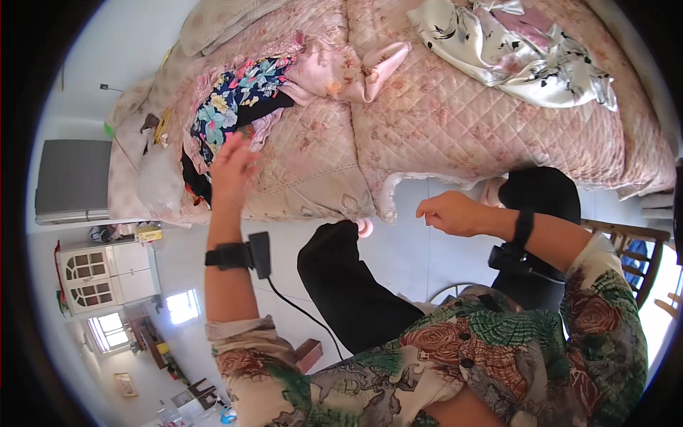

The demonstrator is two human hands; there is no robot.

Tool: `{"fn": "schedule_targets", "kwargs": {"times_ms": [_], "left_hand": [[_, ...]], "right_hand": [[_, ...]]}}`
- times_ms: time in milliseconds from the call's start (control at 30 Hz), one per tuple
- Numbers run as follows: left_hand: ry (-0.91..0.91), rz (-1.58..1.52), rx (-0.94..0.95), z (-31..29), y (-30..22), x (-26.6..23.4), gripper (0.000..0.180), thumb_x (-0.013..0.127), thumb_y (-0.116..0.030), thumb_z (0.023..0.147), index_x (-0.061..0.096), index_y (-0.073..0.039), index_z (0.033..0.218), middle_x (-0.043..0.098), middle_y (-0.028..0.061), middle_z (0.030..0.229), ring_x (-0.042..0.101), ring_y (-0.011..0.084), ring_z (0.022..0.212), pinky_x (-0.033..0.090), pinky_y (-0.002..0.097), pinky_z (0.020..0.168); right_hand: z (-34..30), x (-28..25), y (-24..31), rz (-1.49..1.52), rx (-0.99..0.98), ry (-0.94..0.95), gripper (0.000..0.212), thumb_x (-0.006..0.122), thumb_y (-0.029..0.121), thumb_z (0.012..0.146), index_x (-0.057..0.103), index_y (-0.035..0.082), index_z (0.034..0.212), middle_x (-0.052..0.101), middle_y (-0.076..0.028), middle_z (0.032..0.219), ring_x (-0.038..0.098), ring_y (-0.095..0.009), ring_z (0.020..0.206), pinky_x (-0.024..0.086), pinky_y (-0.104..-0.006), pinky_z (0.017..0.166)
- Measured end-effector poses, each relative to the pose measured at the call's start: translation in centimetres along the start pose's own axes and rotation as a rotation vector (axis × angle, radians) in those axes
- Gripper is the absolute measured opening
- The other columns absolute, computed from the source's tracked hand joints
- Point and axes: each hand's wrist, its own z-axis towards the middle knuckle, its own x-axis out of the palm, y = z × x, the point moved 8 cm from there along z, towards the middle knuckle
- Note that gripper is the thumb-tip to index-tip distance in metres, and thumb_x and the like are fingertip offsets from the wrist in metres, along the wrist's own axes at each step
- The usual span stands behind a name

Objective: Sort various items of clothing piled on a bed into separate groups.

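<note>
My left hand (233, 169) reaches out at the front left of the bed, its fingers apart and slightly blurred. They are at the lower edge of a dark blue garment with bright flowers (245, 89); whether they touch it I cannot tell. Black fabric (267, 107) and a pale pink garment (331, 64) lie with it on the bed. My right hand (452, 213) hovers in front of the bed's edge with its fingers curled in and nothing visible in them. Each wrist carries a black strapped device, and a cable runs from the left one (260, 255).
A quilted pink floral bedspread (420, 128) covers the bed. A white satin garment with dark prints (512, 57) lies at the far right. Clear plastic (158, 178) is at the left edge. A wooden chair (644, 252) stands at the right, a white cabinet (107, 274) at the left.
</note>
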Motion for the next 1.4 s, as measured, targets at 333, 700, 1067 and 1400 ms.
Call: {"fn": "schedule_targets", "kwargs": {"times_ms": [333,700,1067,1400], "left_hand": [[-0.177,0.631,0.222,13.8,-6.8,-1.5,0.071,0.068,-0.019,0.072,0.033,-0.002,0.132,0.049,0.0129,0.120,0.056,0.0146,0.083,0.047,0.0243,0.058],[-0.007,0.614,0.105,15.0,2.6,5.9,0.021,0.068,-0.019,0.072,0.063,-0.003,0.085,0.058,-0.0010,0.068,0.051,0.0081,0.058,0.040,0.0223,0.048],[0.473,0.459,-0.014,-7.2,7.6,12.9,0.022,0.057,0.001,0.075,0.061,-0.002,0.096,0.056,-0.0047,0.075,0.048,0.0030,0.070,0.040,0.0192,0.064],[-0.435,0.077,0.143,-0.3,4.2,1.5,0.028,0.057,-0.007,0.077,0.053,0.001,0.104,0.058,0.0035,0.089,0.053,0.0130,0.076,0.043,0.0245,0.067]], "right_hand": [[3.4,2.1,-2.3,-0.287,-0.018,0.159,0.022,0.046,0.010,0.075,0.055,0.003,0.093,0.059,-0.018,0.086,0.058,-0.034,0.082,0.045,-0.0445,0.071],[2.7,4.1,-1.9,-0.326,-0.033,0.361,0.020,0.046,0.005,0.073,0.054,-0.001,0.090,0.059,-0.019,0.083,0.058,-0.034,0.082,0.046,-0.0439,0.070],[2.7,4.7,-1.9,-0.411,-0.048,0.412,0.024,0.049,0.009,0.074,0.053,0.001,0.097,0.058,-0.017,0.090,0.057,-0.033,0.088,0.045,-0.0423,0.075],[2.5,4.8,-2.8,-0.432,0.010,0.445,0.024,0.048,0.009,0.075,0.053,0.002,0.098,0.057,-0.017,0.090,0.057,-0.033,0.087,0.045,-0.0422,0.075]]}}
